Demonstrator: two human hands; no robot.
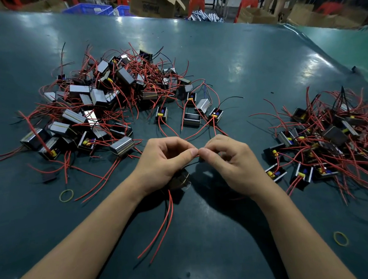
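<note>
Green table (pixel 217 63); module (pixel 179 179) half-hidden beneath left hand (pixel 165 159)

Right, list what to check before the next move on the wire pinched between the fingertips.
1. Grip: left hand and right hand both pinch the wire where their fingertips meet: ok.
2. One wire or two in the pinch: cannot tell.
3. Module under the left hand, resting on the table or lifted: cannot tell.
4. Its red leads trail free toward the person, apart from the left pile and right pile: ok.
5. Yellow rubber band lies loose on the table beside the left forearm: ok.
</note>
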